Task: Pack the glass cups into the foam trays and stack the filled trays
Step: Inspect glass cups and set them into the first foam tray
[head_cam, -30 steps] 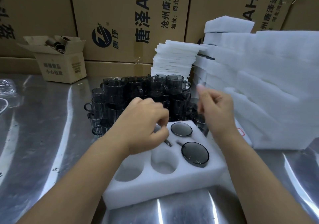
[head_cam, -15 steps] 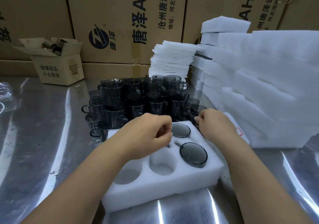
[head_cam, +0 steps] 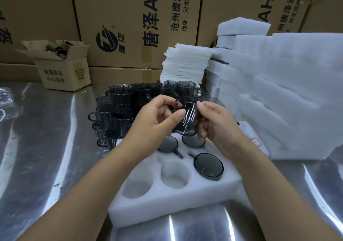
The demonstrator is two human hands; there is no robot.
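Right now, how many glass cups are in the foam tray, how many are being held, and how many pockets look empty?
Glass cups in foam tray: 3
Held cup: 1
Empty pockets visible: 2
Total: 6

A shiny metal table carried a small open cardboard box at the far left, dark tube-like scraps showing in its top. Large printed cartons stood along the far side. Crumpled clear plastic lay at the left edge
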